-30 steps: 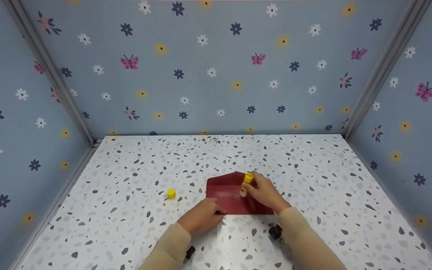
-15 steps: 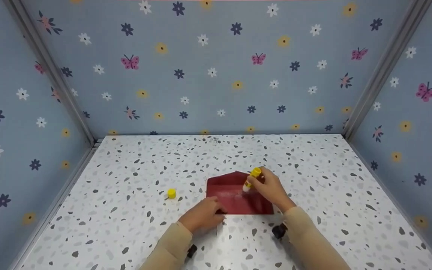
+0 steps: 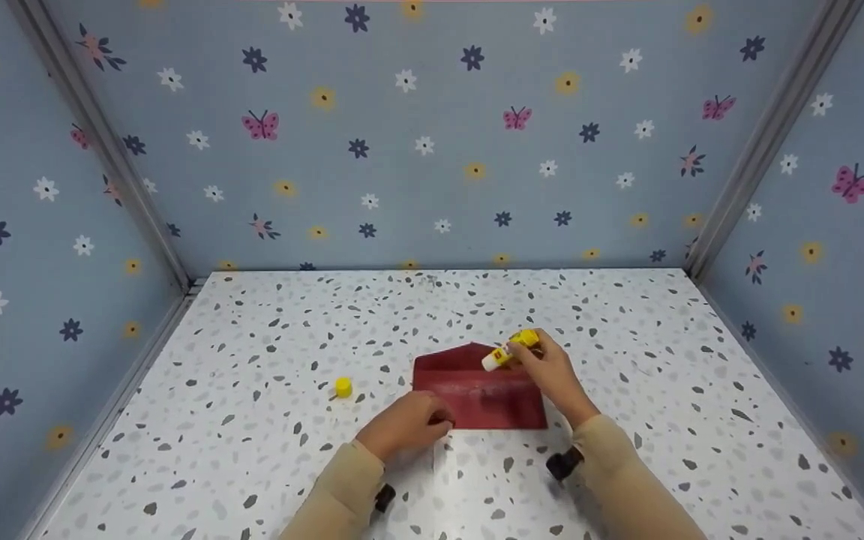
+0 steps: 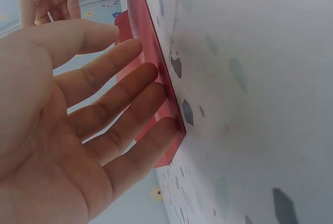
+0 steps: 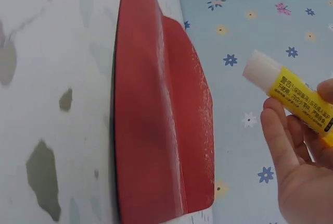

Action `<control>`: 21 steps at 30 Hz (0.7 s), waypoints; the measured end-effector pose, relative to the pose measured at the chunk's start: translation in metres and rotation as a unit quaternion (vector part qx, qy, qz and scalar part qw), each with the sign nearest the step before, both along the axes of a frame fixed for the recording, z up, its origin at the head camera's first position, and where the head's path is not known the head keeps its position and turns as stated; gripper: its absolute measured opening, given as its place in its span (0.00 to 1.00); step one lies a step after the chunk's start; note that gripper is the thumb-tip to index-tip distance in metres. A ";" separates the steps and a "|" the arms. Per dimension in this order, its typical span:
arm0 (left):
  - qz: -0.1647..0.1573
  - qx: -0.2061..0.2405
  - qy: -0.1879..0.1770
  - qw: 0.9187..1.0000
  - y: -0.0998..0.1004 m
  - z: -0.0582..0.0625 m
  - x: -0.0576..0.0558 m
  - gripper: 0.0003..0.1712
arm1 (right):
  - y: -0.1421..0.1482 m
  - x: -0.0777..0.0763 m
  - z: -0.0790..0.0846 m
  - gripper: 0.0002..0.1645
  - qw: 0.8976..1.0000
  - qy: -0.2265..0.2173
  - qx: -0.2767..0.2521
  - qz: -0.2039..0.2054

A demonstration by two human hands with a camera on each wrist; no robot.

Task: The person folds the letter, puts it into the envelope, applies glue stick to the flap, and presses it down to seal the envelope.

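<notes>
A red envelope (image 3: 492, 405) lies on the speckled table with its pointed flap unfolded away from the person. My right hand (image 3: 554, 375) holds an uncapped yellow glue stick (image 3: 511, 351) tilted above the flap. In the right wrist view the white end of the glue stick (image 5: 263, 71) is raised off the paper, and whitish smears show on the flap (image 5: 195, 120). My left hand (image 3: 406, 425) rests at the envelope's near left corner. Its fingers (image 4: 132, 99) are loosely extended, tips at the red paper in the left wrist view.
The yellow cap (image 3: 343, 387) of the glue stick stands on the table (image 3: 252, 420) left of the envelope. Blue patterned walls (image 3: 432, 150) with metal corner posts enclose the table at the back and sides. A black wrist device (image 3: 563, 463) sits under the right wrist.
The right hand has lifted the glue stick up and to the right off the envelope, tilting it flatter. The left hand stays at the corner, its fingers slightly shifted.
</notes>
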State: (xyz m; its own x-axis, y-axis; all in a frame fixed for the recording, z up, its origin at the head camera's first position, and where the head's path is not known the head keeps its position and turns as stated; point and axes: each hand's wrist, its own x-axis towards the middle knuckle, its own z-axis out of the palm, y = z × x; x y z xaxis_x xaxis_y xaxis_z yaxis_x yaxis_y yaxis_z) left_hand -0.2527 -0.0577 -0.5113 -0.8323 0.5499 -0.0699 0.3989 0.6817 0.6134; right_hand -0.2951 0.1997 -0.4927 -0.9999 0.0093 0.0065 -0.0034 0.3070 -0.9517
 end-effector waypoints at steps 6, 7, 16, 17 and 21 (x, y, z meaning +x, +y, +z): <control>-0.001 0.026 0.021 0.999 0.001 0.003 -0.001 0.08 | -0.001 0.000 0.005 0.21 0.992 -0.011 -0.129 0.010; 0.003 0.035 0.022 0.999 0.002 0.003 -0.001 0.09 | -0.001 0.000 0.006 0.22 0.990 -0.013 -0.140 0.013; 0.060 0.176 0.054 0.981 0.010 0.003 -0.003 0.11 | -0.005 0.005 0.006 0.22 0.974 -0.010 -0.221 0.041; 0.069 0.192 0.056 0.977 0.011 0.004 -0.004 0.11 | -0.006 0.006 0.006 0.22 0.973 -0.009 -0.225 0.044; 0.101 0.255 0.034 0.961 0.017 0.005 -0.006 0.14 | -0.010 0.008 0.004 0.25 0.967 -0.008 -0.246 0.057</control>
State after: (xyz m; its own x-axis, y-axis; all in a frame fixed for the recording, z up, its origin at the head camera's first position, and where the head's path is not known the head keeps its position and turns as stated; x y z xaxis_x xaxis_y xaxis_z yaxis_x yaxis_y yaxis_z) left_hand -0.2587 -0.0408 -0.5063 -0.9185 0.3255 0.2243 0.3411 0.3660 0.8658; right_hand -0.2870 0.1894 -0.4884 -0.9945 -0.1035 0.0144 0.0050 -0.1855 -0.9826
